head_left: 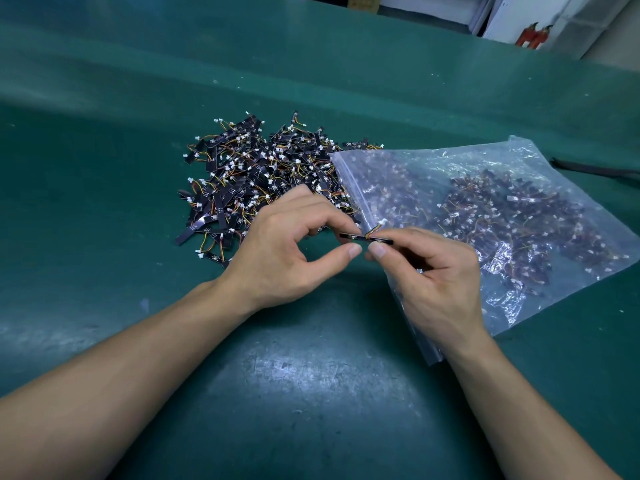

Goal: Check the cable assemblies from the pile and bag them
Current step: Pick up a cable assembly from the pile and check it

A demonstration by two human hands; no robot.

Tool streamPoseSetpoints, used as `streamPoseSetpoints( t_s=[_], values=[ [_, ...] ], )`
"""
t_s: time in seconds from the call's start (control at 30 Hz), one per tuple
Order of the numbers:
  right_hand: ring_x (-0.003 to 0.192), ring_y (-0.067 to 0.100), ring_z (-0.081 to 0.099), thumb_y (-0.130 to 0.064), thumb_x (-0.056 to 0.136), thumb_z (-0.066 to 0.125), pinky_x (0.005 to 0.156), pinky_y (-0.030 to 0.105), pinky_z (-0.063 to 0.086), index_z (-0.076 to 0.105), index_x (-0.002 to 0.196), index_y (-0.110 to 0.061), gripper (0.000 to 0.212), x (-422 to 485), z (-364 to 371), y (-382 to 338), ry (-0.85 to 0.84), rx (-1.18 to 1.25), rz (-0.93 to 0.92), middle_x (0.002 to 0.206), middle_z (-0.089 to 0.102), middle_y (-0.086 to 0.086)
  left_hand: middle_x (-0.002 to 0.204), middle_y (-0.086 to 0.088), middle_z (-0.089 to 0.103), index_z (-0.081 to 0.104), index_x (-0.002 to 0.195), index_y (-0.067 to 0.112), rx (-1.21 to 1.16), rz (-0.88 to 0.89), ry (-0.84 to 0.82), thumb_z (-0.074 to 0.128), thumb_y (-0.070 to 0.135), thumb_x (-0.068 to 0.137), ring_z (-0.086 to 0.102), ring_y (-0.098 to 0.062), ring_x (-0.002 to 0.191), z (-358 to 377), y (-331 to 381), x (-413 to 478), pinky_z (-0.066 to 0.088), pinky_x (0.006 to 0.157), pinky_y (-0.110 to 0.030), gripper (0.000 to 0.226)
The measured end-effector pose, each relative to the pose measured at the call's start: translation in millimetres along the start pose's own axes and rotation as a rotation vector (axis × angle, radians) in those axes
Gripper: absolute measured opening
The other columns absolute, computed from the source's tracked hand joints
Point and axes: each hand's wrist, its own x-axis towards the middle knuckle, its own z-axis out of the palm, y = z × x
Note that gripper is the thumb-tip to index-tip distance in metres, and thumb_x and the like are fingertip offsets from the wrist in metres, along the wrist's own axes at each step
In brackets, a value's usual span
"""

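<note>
A pile of cable assemblies (256, 174), small black strips with orange-yellow wires and white plugs, lies on the green mat. To its right lies a clear plastic zip bag (485, 209) holding several more of them. Between pile and bag, one cable assembly (365, 236) is held level just above the mat. My left hand (287, 251) pinches its left end with curled fingers. My right hand (429, 271) pinches its right end between thumb and forefinger, over the bag's near edge. The assembly's white plug sticks up at the middle.
The green mat (311, 375) covers the whole bench. A dark thin object (595, 168) lies at the right edge behind the bag. Beyond the bench's far edge stand white panels (519, 15) and red items (533, 36).
</note>
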Motion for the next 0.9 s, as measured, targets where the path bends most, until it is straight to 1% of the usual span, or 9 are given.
streamPoseSetpoints(
  t_s=[0.07, 0.17, 0.23, 0.33, 0.43, 0.63, 0.73, 0.8, 0.9],
  values=[
    [0.068, 0.019, 0.068, -0.022, 0.09, 0.072, 0.064, 0.039, 0.054, 0.074, 0.099, -0.031, 0.013, -0.2, 0.5, 0.6, -0.002, -0.011, 0.003, 0.084, 0.074, -0.015, 0.083, 0.0, 0.071, 0.075, 0.088, 0.008, 0.004, 0.011, 0.014, 0.078, 0.014, 0.087, 0.057, -0.024, 0.075, 0.3, -1.4, 0.3, 0.045, 0.068, -0.036, 0.007],
    [0.053, 0.006, 0.051, -0.027, 0.088, 0.073, 0.053, 0.02, 0.042, 0.071, 0.102, -0.037, 0.017, -1.3, 0.9, 1.0, 0.007, -0.021, 0.015, 0.08, 0.071, -0.019, 0.082, -0.001, 0.071, 0.075, 0.085, 0.006, 0.012, 0.039, 0.032, 0.078, 0.013, 0.088, 0.057, -0.026, 0.072, 0.7, -3.5, 0.8, 0.045, 0.068, -0.039, 0.009],
    [0.05, 0.003, 0.044, -0.028, 0.088, 0.073, 0.054, 0.013, 0.036, 0.071, 0.103, -0.037, 0.018, -2.1, -0.1, 1.5, 0.013, -0.013, 0.02, 0.079, 0.07, -0.02, 0.082, -0.001, 0.072, 0.076, 0.085, 0.006, 0.019, 0.06, 0.044, 0.078, 0.014, 0.089, 0.059, -0.027, 0.073, 0.6, -4.0, 1.2, 0.046, 0.069, -0.041, 0.009],
    [0.052, 0.006, 0.047, -0.027, 0.089, 0.073, 0.055, 0.014, 0.037, 0.072, 0.102, -0.034, 0.015, -1.7, -1.2, 2.4, 0.016, -0.022, 0.006, 0.081, 0.071, -0.014, 0.084, 0.0, 0.072, 0.077, 0.086, 0.005, 0.027, 0.086, 0.058, 0.079, 0.014, 0.088, 0.062, -0.028, 0.074, 1.0, -3.9, 1.6, 0.047, 0.071, -0.042, 0.01],
    [0.058, 0.016, 0.057, -0.02, 0.089, 0.075, 0.056, 0.023, 0.043, 0.073, 0.098, -0.032, 0.015, -0.7, -0.9, 2.4, 0.015, -0.028, -0.019, 0.081, 0.071, -0.014, 0.084, -0.001, 0.073, 0.077, 0.086, 0.005, 0.034, 0.091, 0.056, 0.079, 0.013, 0.088, 0.063, -0.027, 0.074, 1.1, -4.0, 2.0, 0.047, 0.072, -0.041, 0.009],
    [0.072, 0.002, 0.065, -0.008, 0.087, 0.076, 0.069, 0.017, 0.047, 0.073, 0.097, -0.023, 0.018, 0.8, -1.9, 1.7, 0.007, -0.033, -0.076, 0.089, 0.07, -0.019, 0.086, -0.001, 0.072, 0.076, 0.089, 0.006, 0.032, 0.068, 0.038, 0.081, 0.015, 0.086, 0.061, -0.027, 0.076, 0.6, -3.4, 1.3, 0.047, 0.071, -0.037, 0.01],
    [0.064, 0.007, 0.061, -0.011, 0.087, 0.077, 0.063, 0.017, 0.045, 0.073, 0.097, -0.026, 0.018, -0.2, -1.9, 3.1, 0.011, -0.05, -0.063, 0.086, 0.069, -0.021, 0.087, 0.0, 0.072, 0.077, 0.087, 0.005, 0.031, 0.081, 0.042, 0.08, 0.013, 0.087, 0.061, -0.026, 0.076, 0.3, -3.7, 1.9, 0.047, 0.073, -0.037, 0.008],
    [0.055, 0.007, 0.053, -0.019, 0.088, 0.076, 0.058, 0.014, 0.04, 0.073, 0.099, -0.028, 0.015, -1.4, -2.3, 3.5, 0.012, -0.054, -0.044, 0.083, 0.069, -0.022, 0.087, 0.002, 0.072, 0.077, 0.086, 0.005, 0.037, 0.101, 0.054, 0.08, 0.012, 0.088, 0.062, -0.024, 0.076, 0.1, -3.4, 2.6, 0.046, 0.075, -0.035, 0.008],
    [0.051, 0.006, 0.048, -0.026, 0.088, 0.074, 0.055, 0.013, 0.037, 0.073, 0.1, -0.031, 0.013, -1.6, -2.0, 3.4, 0.021, -0.056, -0.029, 0.08, 0.067, -0.024, 0.085, 0.001, 0.072, 0.077, 0.085, 0.005, 0.047, 0.108, 0.06, 0.08, 0.011, 0.088, 0.062, -0.024, 0.074, 0.0, -3.3, 3.0, 0.046, 0.074, -0.035, 0.008]
  ],
)
